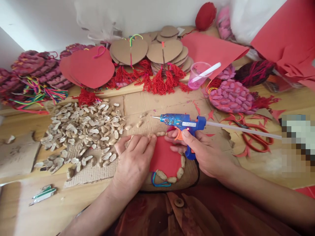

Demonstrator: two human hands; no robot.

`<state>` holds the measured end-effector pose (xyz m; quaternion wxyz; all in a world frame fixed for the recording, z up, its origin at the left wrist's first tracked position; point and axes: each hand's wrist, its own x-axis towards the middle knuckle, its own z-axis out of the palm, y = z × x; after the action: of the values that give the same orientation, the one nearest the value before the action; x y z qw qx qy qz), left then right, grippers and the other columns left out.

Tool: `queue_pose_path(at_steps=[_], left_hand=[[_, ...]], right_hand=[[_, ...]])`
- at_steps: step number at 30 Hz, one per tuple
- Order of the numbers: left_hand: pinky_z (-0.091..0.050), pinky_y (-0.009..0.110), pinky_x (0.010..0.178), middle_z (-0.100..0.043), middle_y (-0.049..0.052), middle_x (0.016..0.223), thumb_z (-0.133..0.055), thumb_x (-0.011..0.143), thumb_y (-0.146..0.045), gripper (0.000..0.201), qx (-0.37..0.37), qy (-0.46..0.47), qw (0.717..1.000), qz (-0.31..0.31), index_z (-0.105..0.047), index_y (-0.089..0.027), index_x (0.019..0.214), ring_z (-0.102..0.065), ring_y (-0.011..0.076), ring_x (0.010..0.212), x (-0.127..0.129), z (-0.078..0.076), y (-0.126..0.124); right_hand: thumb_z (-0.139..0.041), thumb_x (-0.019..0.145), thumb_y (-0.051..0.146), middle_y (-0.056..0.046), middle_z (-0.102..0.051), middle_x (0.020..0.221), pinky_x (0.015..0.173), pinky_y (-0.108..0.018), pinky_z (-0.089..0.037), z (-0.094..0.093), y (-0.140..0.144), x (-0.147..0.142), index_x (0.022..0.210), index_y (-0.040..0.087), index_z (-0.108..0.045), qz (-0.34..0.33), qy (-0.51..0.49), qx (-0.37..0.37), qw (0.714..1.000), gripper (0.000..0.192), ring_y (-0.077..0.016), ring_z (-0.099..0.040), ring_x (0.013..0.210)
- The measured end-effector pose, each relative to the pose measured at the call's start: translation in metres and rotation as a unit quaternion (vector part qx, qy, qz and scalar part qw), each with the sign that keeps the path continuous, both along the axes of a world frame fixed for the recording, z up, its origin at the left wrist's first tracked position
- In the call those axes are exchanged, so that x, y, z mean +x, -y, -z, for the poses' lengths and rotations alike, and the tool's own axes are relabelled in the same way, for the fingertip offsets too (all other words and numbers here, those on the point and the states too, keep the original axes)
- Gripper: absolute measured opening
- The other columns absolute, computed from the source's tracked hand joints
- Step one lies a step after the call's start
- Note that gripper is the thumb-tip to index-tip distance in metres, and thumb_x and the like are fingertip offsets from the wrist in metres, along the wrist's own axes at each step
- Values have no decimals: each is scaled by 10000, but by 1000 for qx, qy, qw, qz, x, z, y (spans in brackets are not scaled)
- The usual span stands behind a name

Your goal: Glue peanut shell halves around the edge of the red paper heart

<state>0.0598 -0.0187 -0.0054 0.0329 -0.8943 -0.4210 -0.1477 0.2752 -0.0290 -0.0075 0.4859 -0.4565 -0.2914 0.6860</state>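
My right hand [209, 150] is wrapped round the handle of a blue hot glue gun [176, 120], with fingers by its orange trigger. The metal nozzle points left, and a long clear glue stick [236, 127] comes out of the back. My left hand [135, 160] lies over the left edge of a red card [165, 155], its fingers bent down and close together and its thumb hidden. Peanut shells [171, 179] line the visible rim of the card. A blue cord loop [159, 182] sticks out at the near edge.
Loose peanut shell halves [83, 124] are heaped on cardboard at left. Behind stand red cards [92, 67], cardboard hearts [129, 50], red tassels [162, 80] and a pink plastic cup [200, 75]. Red-handled scissors [258, 139] and a pink shell-covered piece [231, 96] lie at right.
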Motion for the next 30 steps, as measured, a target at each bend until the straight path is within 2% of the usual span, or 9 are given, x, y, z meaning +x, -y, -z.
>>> queue_pose_path(at_steps=[3,6,9,13,24,30], left_hand=[[-346,469,953,-743,58,998,-486,985,-30,352,-19,40,999,-14,-666,-156,1260,-640,244,979,-4,1,-3],[-353,451,925,-770,21,1039,-570,992,-98,291,-29,102,993,-59,-714,-246,1196,-655,225,980,-7,2,-9],[-368,441,905,-785,4,1030,-637,986,-181,186,-68,153,980,-106,-758,-271,1094,-667,217,966,-8,2,-17],[-357,452,917,-794,-16,1019,-678,967,-221,147,-119,164,971,-126,-782,-295,1040,-672,225,989,-5,1,-24],[-324,445,848,-784,11,961,-654,978,-217,188,-76,134,982,-112,-814,-316,973,-625,231,937,1,2,-23],[-329,439,832,-777,14,944,-641,980,-193,220,-72,141,981,-112,-819,-320,957,-612,223,927,1,4,-23]], right_hand=[[-703,947,492,-35,-754,1148,858,-303,-652,0,1,1,1022,272,-770,-6,11,7,1000,242,-205,-740,1102],[-681,966,484,-39,-755,1161,870,-293,-650,1,1,2,1035,270,-772,-16,15,16,1000,243,-202,-739,1117],[-668,974,488,-41,-759,1159,872,-299,-653,0,1,3,1034,273,-774,-21,14,16,1000,247,-222,-726,1164],[-659,983,481,-36,-764,1169,884,-293,-653,0,1,3,1065,284,-774,-17,20,7,1000,242,-213,-731,1151],[-697,947,513,-56,-770,1133,881,-312,-669,-9,-1,0,1027,247,-772,-14,44,4,999,287,-230,-734,1150],[-679,962,503,-44,-767,1161,915,-319,-656,-6,0,1,1060,261,-764,-22,39,11,999,274,-217,-726,1163]])
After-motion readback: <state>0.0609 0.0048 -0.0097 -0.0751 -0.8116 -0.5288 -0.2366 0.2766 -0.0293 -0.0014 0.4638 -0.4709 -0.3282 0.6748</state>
